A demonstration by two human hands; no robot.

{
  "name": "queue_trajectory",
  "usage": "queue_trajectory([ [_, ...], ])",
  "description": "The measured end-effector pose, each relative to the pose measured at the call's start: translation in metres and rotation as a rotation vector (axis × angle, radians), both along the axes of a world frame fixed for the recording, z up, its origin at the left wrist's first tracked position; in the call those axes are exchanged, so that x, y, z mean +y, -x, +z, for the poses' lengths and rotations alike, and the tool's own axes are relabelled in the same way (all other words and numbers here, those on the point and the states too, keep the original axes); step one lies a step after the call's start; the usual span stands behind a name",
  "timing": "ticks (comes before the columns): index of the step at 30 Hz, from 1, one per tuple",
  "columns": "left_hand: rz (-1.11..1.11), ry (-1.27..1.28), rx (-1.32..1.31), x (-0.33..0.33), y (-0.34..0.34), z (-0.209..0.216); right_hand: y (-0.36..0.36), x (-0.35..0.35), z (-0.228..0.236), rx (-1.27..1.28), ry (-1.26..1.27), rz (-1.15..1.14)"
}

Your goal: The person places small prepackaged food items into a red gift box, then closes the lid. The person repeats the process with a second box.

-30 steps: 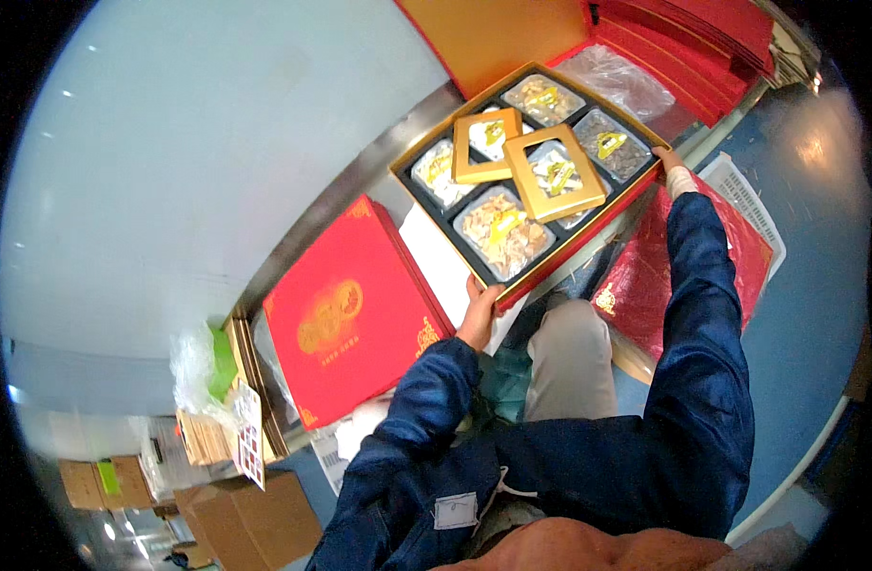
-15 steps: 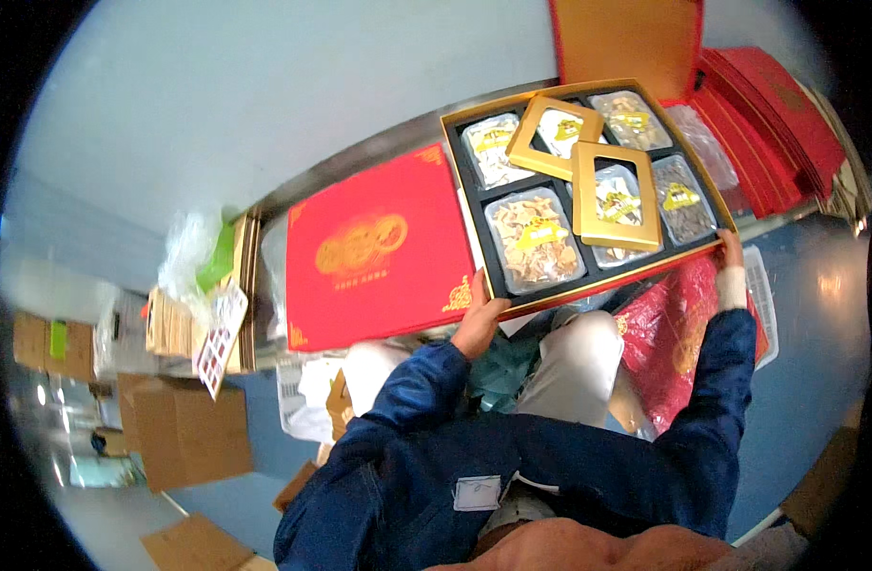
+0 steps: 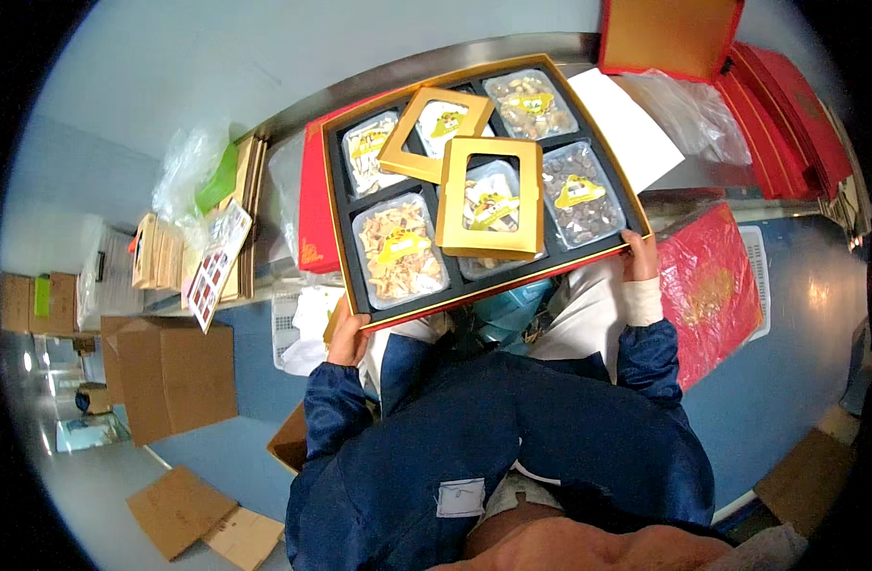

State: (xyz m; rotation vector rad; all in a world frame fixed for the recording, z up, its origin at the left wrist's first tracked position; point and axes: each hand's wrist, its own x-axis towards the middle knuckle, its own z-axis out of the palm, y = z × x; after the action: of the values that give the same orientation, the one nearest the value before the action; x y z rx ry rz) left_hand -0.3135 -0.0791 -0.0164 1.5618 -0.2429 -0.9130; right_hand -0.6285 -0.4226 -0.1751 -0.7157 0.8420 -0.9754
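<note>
Between my two hands I hold a shallow gift box (image 3: 339, 214) with a gold rim and a black compartment insert. My left hand (image 3: 345, 335) grips its near left corner, and my right hand (image 3: 642, 259) grips its near right corner. Clear plastic packs of dried food fill the compartments: pale shavings (image 3: 401, 257) near left, dark pieces (image 3: 588, 211) at right, tan pieces (image 3: 531, 112) far right. Two gold window frames (image 3: 521, 154) lie on the middle packs, the far one tilted. A red box (image 3: 314, 200) is mostly hidden behind the held box's left side.
White paper (image 3: 631, 128) and clear plastic wrap (image 3: 712, 114) lie on the bench behind, near stacked red boxes (image 3: 788, 133). A plastic-wrapped red package (image 3: 707, 285) sits on a white crate at right. Cardboard boxes (image 3: 184, 376) stand on the floor at left.
The gift box has moved left and nearer to me, now covering most of the red box. Both hands moved with it, uncovering white paper on the bench behind.
</note>
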Motion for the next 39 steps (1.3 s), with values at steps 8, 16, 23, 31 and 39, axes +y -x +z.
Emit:
queue_trajectory([
  [8,0.044,-0.032,-0.007,-0.008,-0.001,0.022,0.031,-0.026,0.042,0.627,0.598,0.112],
  [16,-0.124,-0.367,-1.051,-0.033,-0.008,0.048,-0.03,-0.005,0.168,1.118,1.269,0.107],
  [23,-0.35,-0.279,-0.876,-0.136,0.026,0.044,-0.123,-0.005,0.161,1.115,0.937,0.533],
  [31,-0.475,0.233,-0.098,-0.181,0.054,0.068,-0.109,-0.007,0.202,0.916,0.965,0.47],
  [39,-0.414,0.196,-0.67,-0.192,0.105,0.108,-0.092,0.04,0.276,0.487,1.173,0.446],
])
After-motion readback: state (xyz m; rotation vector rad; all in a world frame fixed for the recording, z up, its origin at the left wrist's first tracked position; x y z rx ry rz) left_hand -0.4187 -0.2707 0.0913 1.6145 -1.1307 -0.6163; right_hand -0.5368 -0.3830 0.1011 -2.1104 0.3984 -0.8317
